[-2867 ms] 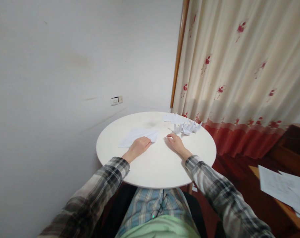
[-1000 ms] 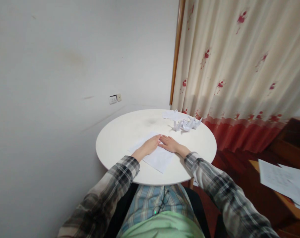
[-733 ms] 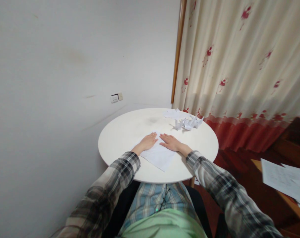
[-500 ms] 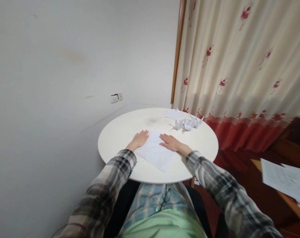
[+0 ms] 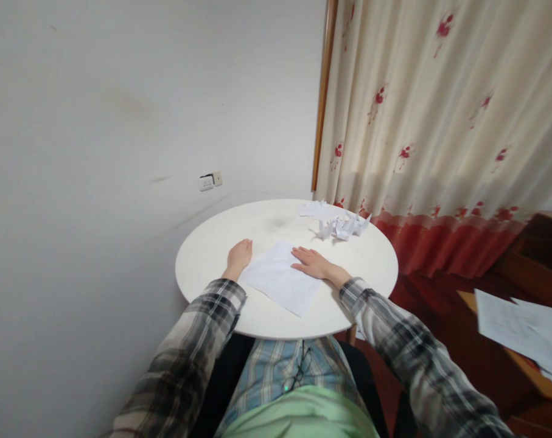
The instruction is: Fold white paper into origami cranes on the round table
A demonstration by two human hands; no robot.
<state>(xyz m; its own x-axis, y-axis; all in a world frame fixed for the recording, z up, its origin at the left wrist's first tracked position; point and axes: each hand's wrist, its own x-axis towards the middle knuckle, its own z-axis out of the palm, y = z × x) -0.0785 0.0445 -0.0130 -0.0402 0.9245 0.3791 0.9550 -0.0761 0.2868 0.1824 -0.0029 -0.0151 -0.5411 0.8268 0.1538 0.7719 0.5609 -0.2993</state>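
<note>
Paper is lying just below the middle of the frame: a white sheet (image 5: 280, 281) is resting flat on the round white table (image 5: 202, 267). The right hand (image 5: 310, 263) is pressing palm down on the sheet's upper right part, fingers stretched out and close together. The left hand (image 5: 238, 255) is lying flat on the tabletop at the sheet's left edge, fingers together; whether it is touching the paper I cannot tell. Such a sheet is likely handling as light, thin and limp, sliding easily on the smooth top and creasing at a pinch, so a corner or free edge is looking like the best place to take hold. No box or tray is showing; small folded paper figures (image 5: 342, 229) and flat scraps (image 5: 316, 210) are lying loose near the table's far edge, by the curtain (image 5: 440, 121).
</note>
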